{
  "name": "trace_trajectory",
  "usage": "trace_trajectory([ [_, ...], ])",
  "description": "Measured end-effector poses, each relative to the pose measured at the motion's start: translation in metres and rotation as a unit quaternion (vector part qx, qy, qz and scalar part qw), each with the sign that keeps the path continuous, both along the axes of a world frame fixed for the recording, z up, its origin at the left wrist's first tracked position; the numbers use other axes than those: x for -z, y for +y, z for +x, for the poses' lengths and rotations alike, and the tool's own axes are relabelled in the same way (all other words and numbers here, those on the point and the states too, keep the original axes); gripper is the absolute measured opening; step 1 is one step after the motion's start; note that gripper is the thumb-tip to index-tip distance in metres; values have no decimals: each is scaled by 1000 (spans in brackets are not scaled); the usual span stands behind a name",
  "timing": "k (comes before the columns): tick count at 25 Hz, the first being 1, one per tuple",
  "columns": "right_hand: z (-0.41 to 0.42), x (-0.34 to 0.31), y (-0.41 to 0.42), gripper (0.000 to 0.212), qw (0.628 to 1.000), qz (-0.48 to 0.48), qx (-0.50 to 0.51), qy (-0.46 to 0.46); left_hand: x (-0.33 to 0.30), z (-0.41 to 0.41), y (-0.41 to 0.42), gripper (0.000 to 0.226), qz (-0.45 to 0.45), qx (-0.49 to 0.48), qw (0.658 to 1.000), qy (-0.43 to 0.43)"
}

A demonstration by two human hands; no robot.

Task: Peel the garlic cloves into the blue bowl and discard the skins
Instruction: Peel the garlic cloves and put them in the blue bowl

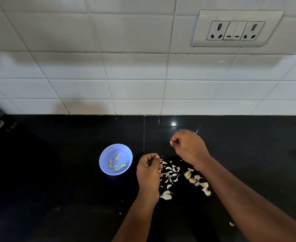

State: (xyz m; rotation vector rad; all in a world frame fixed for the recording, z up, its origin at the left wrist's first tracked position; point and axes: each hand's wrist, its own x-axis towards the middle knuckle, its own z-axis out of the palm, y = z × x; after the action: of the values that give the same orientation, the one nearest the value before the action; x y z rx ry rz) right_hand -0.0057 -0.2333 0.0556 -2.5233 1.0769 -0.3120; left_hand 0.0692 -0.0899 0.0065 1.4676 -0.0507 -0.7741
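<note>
Above the black countertop [56,180], a small pale piece, either a clove or a bit of skin, is pinched at the fingertips of the right hand [189,145]. The fingers of this hand are curled closed around the piece, and only its whitish tip is seen at the left side of the fist. The left hand [149,173] is held lower and nearer to the person, with its fingers bent inward close to the thumb. Something pale is seen at its fingertips, but whether it is gripped there cannot be told. The two hands are kept apart from each other.

Between and below the hands, a scatter of garlic skins [172,173] is spread on the countertop, thin and white. Just to the right of them, several unpeeled garlic cloves [198,182] are laid in a loose row, partly under the right forearm. One more bigger piece [166,195] is found beside the left wrist.

The blue bowl [116,159] is placed on the countertop just to the left of the left hand, not touched by it. Inside the bowl, a few yellowish peeled cloves [116,165] are collected at the bottom.

Behind the countertop, a wall of white tiles [108,67] is seen, and a white socket panel [236,28] is fixed on it at the upper right.
</note>
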Motion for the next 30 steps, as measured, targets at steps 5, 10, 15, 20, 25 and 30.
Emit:
trace_trajectory([
  [5, -4, 33, 7, 11, 988, 22, -23, 151, 0, 1, -1, 10, 4, 7, 1000, -16],
  [10, -4, 14, -5, 12, 996, -73, -4, 60, 1, -1, 1, 9, 7, 12, 1000, -14],
  [15, -11, 33, 6, 12, 981, -59, -27, 185, -2, -6, 3, 10, 16, 18, 1000, -7],
  [20, -17, 21, 16, 8, 977, 206, 38, -30, -6, -8, 5, 10, 24, 71, 997, 3],
  [25, -33, 11, 61, 13, 856, 416, 100, -290, -20, -12, 4, 14, -41, 75, 991, 108],
  [30, -32, 11, 67, 15, 766, 510, 173, -352, -19, -21, 3, 13, -58, 56, 995, 64],
])
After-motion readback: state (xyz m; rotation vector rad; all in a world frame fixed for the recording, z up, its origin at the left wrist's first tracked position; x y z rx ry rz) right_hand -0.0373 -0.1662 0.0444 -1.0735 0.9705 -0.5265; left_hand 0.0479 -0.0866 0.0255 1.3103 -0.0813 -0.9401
